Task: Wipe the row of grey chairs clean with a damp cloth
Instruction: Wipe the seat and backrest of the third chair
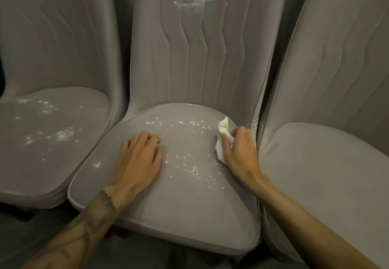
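Note:
Three grey upholstered chairs stand side by side. The middle chair (185, 205) has white specks scattered over its seat and a white smear (195, 2) high on its backrest. My left hand (140, 159) lies flat on the middle seat, fingers spread, holding nothing. My right hand (239, 148) presses a crumpled white cloth (223, 129) onto the right rear part of that seat. The left chair (48, 163) also carries white specks on its seat and a smear on its backrest. No specks show on the right chair (320, 174).
The chairs' edges touch or nearly touch, with narrow dark gaps between the backrests. A dark floor (147, 254) shows below the front edges of the seats. A dark blue strip sits at the far left edge.

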A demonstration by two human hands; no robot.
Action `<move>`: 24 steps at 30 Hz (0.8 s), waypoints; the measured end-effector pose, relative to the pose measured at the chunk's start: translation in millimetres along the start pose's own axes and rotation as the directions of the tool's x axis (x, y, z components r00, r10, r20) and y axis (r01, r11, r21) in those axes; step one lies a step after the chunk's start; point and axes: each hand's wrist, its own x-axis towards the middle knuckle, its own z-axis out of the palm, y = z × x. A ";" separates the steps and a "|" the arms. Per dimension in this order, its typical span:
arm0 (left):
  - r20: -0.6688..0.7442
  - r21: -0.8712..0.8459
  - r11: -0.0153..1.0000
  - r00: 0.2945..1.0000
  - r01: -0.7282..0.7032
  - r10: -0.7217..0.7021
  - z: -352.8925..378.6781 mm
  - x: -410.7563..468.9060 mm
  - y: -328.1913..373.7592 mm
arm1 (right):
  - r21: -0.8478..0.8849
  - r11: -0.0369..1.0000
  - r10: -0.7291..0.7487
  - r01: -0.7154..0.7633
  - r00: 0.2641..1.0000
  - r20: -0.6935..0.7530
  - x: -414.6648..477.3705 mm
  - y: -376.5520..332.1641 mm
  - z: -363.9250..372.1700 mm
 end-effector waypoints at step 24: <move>0.050 -0.047 0.851 0.850 -0.522 0.524 37.8 145.3 -164.8 | -0.426 0.867 0.221 -0.259 0.966 -0.137 23.5 -29.0 58.2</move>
